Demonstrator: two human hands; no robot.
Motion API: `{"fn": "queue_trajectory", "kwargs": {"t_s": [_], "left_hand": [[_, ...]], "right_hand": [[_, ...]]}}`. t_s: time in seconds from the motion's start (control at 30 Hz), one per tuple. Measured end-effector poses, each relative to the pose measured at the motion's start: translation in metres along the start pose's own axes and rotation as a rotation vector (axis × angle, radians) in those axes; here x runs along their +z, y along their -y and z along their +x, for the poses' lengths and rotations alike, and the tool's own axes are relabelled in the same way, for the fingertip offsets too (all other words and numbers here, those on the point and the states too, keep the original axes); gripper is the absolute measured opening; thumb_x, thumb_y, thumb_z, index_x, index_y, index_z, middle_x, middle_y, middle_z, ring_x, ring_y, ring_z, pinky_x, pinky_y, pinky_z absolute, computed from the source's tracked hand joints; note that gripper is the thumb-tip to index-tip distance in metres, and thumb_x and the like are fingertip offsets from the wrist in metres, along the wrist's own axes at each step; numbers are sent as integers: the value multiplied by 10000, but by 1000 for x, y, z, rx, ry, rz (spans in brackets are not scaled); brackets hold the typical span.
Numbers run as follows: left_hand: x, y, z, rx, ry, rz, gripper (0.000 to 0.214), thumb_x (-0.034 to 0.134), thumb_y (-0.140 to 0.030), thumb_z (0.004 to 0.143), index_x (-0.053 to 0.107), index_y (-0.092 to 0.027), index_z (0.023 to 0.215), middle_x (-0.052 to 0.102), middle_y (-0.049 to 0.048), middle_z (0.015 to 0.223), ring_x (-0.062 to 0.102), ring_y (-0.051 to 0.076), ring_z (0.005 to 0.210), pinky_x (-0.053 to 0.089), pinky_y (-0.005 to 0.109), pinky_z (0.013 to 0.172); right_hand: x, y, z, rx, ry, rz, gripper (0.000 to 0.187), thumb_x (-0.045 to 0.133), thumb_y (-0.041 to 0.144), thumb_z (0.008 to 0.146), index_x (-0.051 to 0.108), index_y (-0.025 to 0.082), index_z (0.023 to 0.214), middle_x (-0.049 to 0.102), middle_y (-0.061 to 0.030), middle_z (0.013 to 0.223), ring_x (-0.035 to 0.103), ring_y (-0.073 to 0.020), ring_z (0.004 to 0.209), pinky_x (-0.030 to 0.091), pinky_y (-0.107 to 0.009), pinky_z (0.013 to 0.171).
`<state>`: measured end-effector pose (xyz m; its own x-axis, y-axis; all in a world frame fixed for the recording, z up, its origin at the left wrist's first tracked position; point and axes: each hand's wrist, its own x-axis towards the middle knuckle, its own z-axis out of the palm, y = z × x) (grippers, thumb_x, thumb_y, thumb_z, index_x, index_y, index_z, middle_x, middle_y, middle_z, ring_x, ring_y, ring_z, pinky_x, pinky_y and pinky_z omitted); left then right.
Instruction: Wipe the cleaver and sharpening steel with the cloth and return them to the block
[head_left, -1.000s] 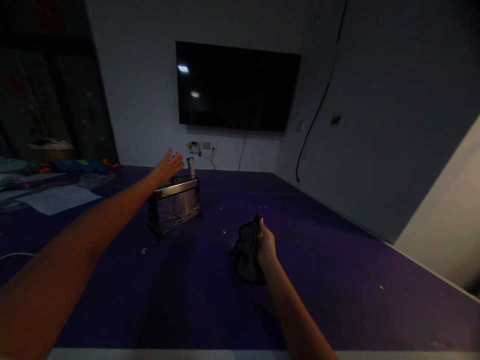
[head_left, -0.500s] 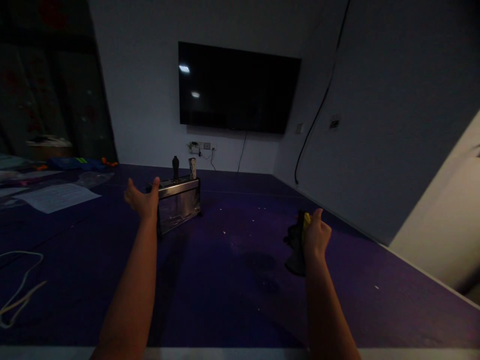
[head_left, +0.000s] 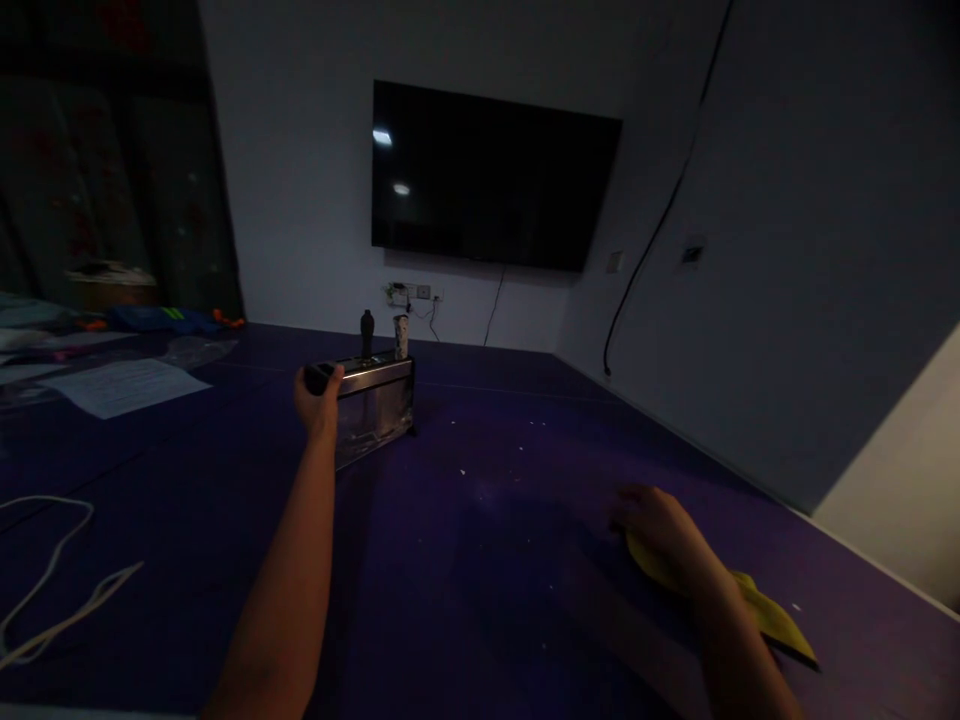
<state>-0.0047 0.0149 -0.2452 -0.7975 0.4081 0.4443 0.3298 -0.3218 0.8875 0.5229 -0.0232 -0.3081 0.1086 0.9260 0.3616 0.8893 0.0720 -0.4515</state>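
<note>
A narrow box-shaped holder (head_left: pixel 379 405) with a shiny metal top edge and see-through-looking sides stands upright on the purple surface, left of centre. My left hand (head_left: pixel 319 400) is closed around its near end, thumb on the close side and fingers on the far side. A black handle-like piece (head_left: pixel 367 335) and a black-and-white one (head_left: pixel 401 337) stick up from its top. Low on the right, my right hand (head_left: pixel 664 525) rests palm down on a yellow cloth (head_left: pixel 776 615) with a dark underside. That hand's fingertips are dim and partly blurred.
Small white scraps (head_left: pixel 463 472) dot the purple surface (head_left: pixel 465 560). A pale cord (head_left: pixel 56 560) lies at the left, with printed paper (head_left: pixel 124 387) and clutter behind it. A television (head_left: pixel 495 180) hangs on the back wall; a black cable (head_left: pixel 652 240) runs down the right wall.
My left hand has gone from spread beside the holder to gripping its near end. My right hand has lowered the cloth onto the surface and turned palm down; the cloth is now spread flatter.
</note>
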Motion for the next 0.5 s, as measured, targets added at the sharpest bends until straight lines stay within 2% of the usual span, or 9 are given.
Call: {"fn": "queue_trajectory", "kwargs": {"t_s": [0.1,0.2,0.33,0.4,0.5], "left_hand": [[5,2,1,-40,-72,-184,706,707,-419,630,464,-119,1221,534,148,1236,516,238,1147,405,348,980],[6,-3,0,-54,-114,-312,725,784,-366,525,528,-119,1156,576,134,1166,540,253,1106,414,364,967],[4,-28,-6,-26,-2,-453,692,808,-319,482,575,-149,1111,607,100,1114,562,237,1067,424,360,952],[3,-47,-12,-7,62,-505,650,809,-312,476,604,-157,1073,630,82,1067,576,228,1038,422,355,951],[5,-71,-23,-7,168,-581,584,806,-339,471,644,-163,1004,660,61,981,598,222,985,433,347,929]], "right_hand": [[-8,49,14,-153,-25,80,315,604,412,674,716,203,881,698,-111,950,643,-282,896,476,-351,761],[-11,106,23,-270,-43,208,363,531,452,747,701,192,935,698,-108,943,648,-270,887,486,-378,797],[2,169,32,-352,-85,463,450,520,484,782,633,191,1105,673,-114,1016,625,-261,968,473,-417,866],[12,192,36,-335,-51,609,602,562,511,757,519,177,1256,615,-146,1147,572,-272,1077,443,-449,913],[26,216,40,-320,75,797,908,655,546,668,275,189,1412,406,-170,1382,401,-280,1262,355,-482,998]]}}
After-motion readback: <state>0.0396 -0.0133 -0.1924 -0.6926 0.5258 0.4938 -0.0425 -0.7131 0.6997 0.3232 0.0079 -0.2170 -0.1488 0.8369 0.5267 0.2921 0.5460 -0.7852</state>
